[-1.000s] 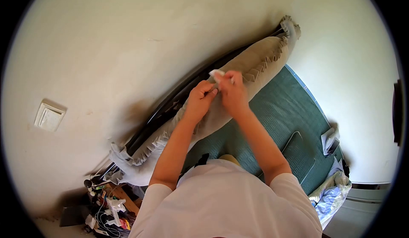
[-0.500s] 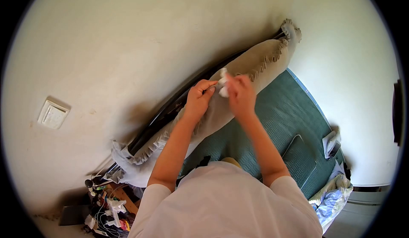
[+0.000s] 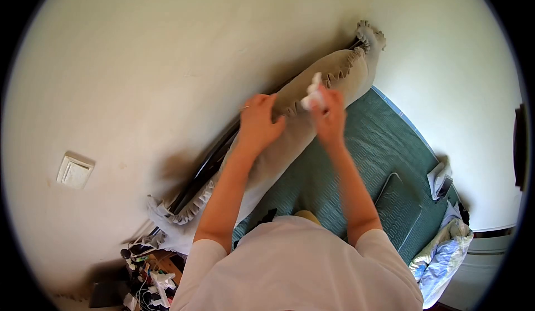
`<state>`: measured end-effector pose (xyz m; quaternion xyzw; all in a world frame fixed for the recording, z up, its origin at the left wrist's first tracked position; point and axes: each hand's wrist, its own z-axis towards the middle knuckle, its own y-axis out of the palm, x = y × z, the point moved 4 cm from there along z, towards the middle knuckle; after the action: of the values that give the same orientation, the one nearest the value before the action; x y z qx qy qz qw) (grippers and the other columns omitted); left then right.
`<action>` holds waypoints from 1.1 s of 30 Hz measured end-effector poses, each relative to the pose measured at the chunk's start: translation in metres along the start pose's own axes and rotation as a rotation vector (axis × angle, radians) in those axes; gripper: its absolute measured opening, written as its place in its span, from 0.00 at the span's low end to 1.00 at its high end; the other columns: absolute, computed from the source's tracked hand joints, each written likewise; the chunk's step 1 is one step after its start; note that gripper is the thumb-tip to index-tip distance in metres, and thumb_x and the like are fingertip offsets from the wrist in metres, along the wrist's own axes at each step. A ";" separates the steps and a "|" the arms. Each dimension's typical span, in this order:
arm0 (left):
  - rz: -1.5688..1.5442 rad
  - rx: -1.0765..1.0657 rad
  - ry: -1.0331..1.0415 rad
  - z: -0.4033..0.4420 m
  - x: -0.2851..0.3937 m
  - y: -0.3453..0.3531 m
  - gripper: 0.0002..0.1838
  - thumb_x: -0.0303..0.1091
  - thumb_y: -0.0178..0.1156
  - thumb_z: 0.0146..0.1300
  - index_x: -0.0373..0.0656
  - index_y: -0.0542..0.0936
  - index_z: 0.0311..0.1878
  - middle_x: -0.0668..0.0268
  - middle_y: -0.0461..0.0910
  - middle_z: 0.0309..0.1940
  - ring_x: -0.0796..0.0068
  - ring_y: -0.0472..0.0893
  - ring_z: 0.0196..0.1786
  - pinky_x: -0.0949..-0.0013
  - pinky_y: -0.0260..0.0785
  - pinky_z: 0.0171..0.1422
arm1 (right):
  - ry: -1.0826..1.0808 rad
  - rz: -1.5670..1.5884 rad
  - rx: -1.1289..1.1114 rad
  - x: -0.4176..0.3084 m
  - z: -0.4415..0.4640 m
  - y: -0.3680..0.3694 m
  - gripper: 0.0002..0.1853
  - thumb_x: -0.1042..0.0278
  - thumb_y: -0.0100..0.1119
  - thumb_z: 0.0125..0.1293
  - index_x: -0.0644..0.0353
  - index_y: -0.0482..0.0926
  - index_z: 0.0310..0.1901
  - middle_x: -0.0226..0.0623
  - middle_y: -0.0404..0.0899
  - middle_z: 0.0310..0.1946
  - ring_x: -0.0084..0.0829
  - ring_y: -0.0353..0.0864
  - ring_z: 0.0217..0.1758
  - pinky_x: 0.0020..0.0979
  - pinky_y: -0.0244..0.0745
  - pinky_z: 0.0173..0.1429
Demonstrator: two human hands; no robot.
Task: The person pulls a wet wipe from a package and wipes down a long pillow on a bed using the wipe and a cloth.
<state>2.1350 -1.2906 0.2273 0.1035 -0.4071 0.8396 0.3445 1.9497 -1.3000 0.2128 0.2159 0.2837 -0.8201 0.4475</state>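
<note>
A beige padded headboard cover (image 3: pixel 287 144) with ruffled trim runs diagonally over a dark frame beside the wall. My left hand (image 3: pixel 259 122) lies on its upper edge, thumb and fingers apart, with nothing seen in it. To the right, above the cover, my right hand (image 3: pixel 330 115) is closed around a small white object (image 3: pixel 314 92), blurred by motion; what it is cannot be made out. The two hands are apart.
Below and right of the cover lies a green quilted mattress (image 3: pixel 362 138) with a green pillow (image 3: pixel 398 210). Bunched bedding (image 3: pixel 446 261) lies at the lower right. Cluttered items (image 3: pixel 159 280) stand at the lower left. A switch (image 3: pixel 75 170) is on the wall.
My left hand has opened from a pinch and spread on the cover's edge. My right hand has moved up and right, away from it, with the white object.
</note>
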 end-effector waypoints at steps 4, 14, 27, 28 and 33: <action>0.039 -0.325 -0.154 0.000 -0.022 0.042 0.16 0.26 0.52 0.51 0.37 0.81 0.43 0.55 0.78 0.43 0.51 0.76 0.42 0.55 0.70 0.46 | -0.102 0.027 -0.150 -0.012 -0.025 0.043 0.18 0.72 0.54 0.63 0.55 0.76 0.56 0.39 0.70 0.41 0.39 0.74 0.39 0.33 0.72 0.43; -0.816 -0.204 -0.639 -0.006 -0.031 0.030 0.12 0.21 0.42 0.57 0.40 0.77 0.33 0.77 0.69 0.24 0.90 0.62 0.26 0.82 0.53 0.28 | -0.237 -0.187 -0.072 -0.021 -0.013 0.025 0.14 0.70 0.52 0.65 0.57 0.76 0.51 0.41 0.71 0.38 0.41 0.74 0.40 0.37 0.71 0.40; -1.145 -0.045 -0.763 0.001 -0.044 0.033 0.08 0.20 0.41 0.56 0.45 0.68 0.31 0.71 0.68 0.27 0.79 0.65 0.31 0.76 0.60 0.38 | -0.177 -0.225 -0.306 0.014 -0.007 0.050 0.17 0.73 0.58 0.58 0.49 0.79 0.50 0.41 0.70 0.39 0.42 0.74 0.39 0.39 0.72 0.41; -1.145 -0.040 -0.753 0.005 -0.044 0.031 0.08 0.20 0.41 0.56 0.45 0.68 0.31 0.71 0.68 0.27 0.79 0.65 0.31 0.76 0.60 0.38 | -0.185 -0.224 -0.301 0.024 0.003 0.042 0.17 0.73 0.58 0.58 0.49 0.79 0.50 0.41 0.70 0.39 0.42 0.74 0.39 0.39 0.72 0.41; -1.178 -0.112 -0.864 0.006 -0.043 0.027 0.06 0.22 0.43 0.59 0.45 0.69 0.33 0.71 0.69 0.28 0.79 0.66 0.32 0.76 0.61 0.38 | -0.034 -0.006 0.054 0.013 0.015 0.009 0.19 0.74 0.58 0.57 0.49 0.78 0.52 0.39 0.72 0.40 0.41 0.76 0.39 0.38 0.74 0.42</action>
<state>2.1480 -1.3279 0.1955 0.6093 -0.4260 0.3773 0.5522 1.9493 -1.3213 0.2139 0.2131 0.2546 -0.8323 0.4439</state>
